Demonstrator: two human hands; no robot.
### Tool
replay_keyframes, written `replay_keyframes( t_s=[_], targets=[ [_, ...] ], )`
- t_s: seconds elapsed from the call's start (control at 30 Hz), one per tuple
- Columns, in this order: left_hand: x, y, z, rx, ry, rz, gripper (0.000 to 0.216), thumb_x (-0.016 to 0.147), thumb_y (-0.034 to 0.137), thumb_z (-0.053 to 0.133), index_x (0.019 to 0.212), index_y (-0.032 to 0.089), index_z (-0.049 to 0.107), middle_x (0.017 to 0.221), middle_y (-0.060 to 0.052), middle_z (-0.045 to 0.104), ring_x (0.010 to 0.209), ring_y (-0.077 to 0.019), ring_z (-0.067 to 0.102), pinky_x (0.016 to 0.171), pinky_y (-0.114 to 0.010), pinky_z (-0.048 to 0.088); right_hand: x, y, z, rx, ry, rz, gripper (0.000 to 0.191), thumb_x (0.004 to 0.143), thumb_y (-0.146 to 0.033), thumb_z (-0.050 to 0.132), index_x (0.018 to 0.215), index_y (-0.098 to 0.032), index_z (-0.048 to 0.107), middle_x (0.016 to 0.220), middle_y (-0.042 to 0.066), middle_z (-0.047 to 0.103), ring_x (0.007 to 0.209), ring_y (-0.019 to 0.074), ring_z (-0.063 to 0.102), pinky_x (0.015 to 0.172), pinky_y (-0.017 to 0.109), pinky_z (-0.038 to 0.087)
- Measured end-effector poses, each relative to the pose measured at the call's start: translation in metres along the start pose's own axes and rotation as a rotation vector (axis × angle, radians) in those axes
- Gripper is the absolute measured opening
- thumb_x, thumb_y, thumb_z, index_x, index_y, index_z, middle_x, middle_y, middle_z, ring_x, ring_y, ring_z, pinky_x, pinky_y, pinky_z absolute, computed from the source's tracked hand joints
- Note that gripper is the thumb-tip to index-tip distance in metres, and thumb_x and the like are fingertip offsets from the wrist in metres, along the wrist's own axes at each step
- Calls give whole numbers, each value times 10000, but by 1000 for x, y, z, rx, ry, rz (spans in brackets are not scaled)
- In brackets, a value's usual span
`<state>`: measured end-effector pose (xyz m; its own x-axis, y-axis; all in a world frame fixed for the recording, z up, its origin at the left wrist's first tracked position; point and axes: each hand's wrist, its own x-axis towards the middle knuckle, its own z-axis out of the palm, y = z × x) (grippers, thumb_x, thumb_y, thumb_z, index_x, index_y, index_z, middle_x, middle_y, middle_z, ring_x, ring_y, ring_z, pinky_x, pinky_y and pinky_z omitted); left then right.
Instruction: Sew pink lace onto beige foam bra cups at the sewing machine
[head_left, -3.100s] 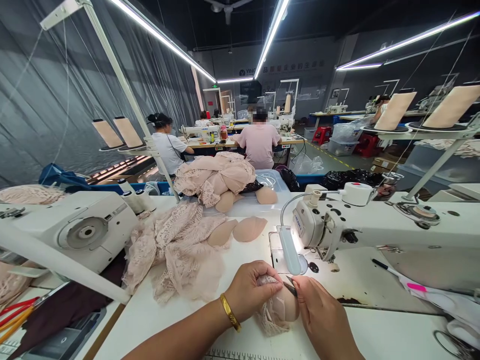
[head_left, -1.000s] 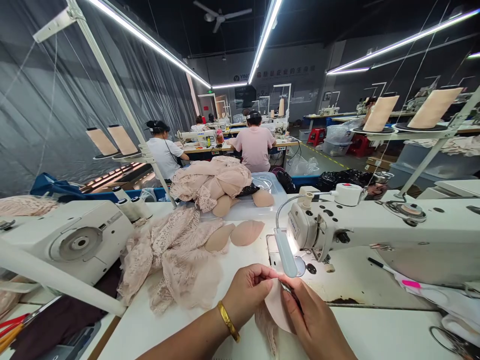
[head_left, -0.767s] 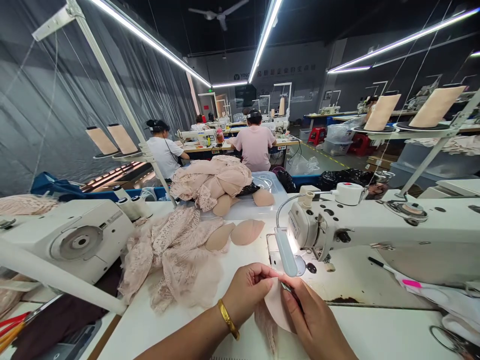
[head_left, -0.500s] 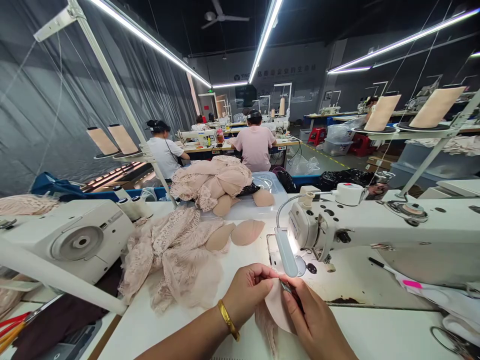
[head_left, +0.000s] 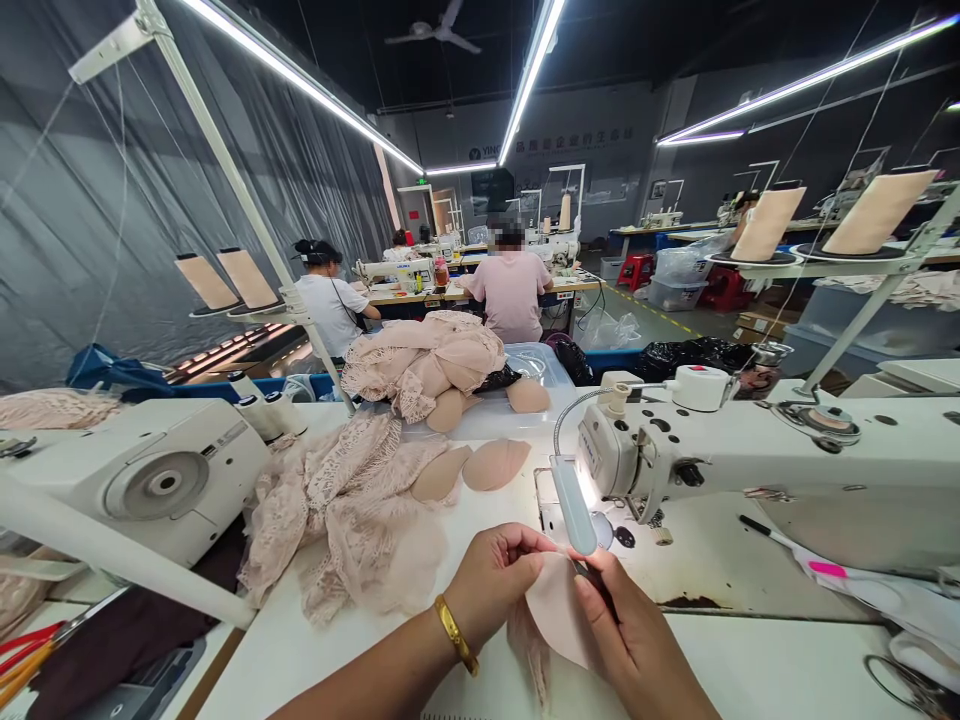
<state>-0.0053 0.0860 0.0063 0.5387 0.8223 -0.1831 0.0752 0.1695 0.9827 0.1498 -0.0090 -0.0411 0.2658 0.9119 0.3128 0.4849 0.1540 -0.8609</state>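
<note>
My left hand (head_left: 495,580), with a gold bracelet at its wrist, pinches the upper edge of a pale pink bra cup (head_left: 559,610) between thumb and fingers. Beige lace (head_left: 531,650) hangs beneath the cup. In my right hand (head_left: 626,620), closed beside the cup's right edge, is a small dark-handled tool, apparently thread snips (head_left: 592,577), mostly covered by my fingers. The lamp head (head_left: 574,510) of the sewing machine (head_left: 720,440) hangs just above both hands.
Beige lace garments (head_left: 337,510) and loose bra cups (head_left: 495,465) lie left of my hands. More garments are heaped on a clear plastic bin (head_left: 544,370) ahead. Scissors (head_left: 900,685) lie at the right edge. Another machine (head_left: 157,475) stands left; two co-workers sit beyond.
My right hand has shifted slightly up and right along the cup, and the snips' metal tip no longer shows clearly. My left hand keeps its pinch, nearly in place.
</note>
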Motion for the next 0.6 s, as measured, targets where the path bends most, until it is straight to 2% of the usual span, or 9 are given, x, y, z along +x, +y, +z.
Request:
replay_keyframes(
  t_s=[0.1,0.2,0.27,0.4,0.6],
  targets=[
    [0,3,0,26,17,-21,293,729,371,749,900,135,771,915,-81,761,844,-220,637,768,-325,478,-3,4,2,32,-12,69,301,1067,-526,371,1164,-302,547,918,-2,689,809,205,665,741,316,514],
    [-2,6,0,40,24,-34,276,722,355,728,890,140,769,944,-79,757,874,-227,633,795,-333,469,-6,8,5,-3,30,73,341,1053,-548,376,1245,-287,482,984,30,700,856,234,675,751,348,513],
    [-2,7,0,31,21,-42,275,702,336,717,888,141,771,951,-80,755,889,-234,635,808,-338,464,-7,10,7,-42,24,60,340,1055,-549,364,1232,-278,466,981,47,708,823,245,685,720,359,515],
    [-3,8,1,-47,3,-75,304,657,327,727,883,130,775,952,-82,755,888,-231,637,815,-334,454,-7,12,8,-153,16,-25,295,1061,-520,379,1195,-283,492,973,48,729,795,252,711,682,355,531],
    [-1,9,3,-209,-21,-216,289,572,288,743,807,120,755,736,-25,696,698,-153,572,717,-290,416,-7,17,12,-284,57,-169,296,1090,-485,339,1257,-292,490,1082,56,762,891,254,756,729,372,572]
  ],
)
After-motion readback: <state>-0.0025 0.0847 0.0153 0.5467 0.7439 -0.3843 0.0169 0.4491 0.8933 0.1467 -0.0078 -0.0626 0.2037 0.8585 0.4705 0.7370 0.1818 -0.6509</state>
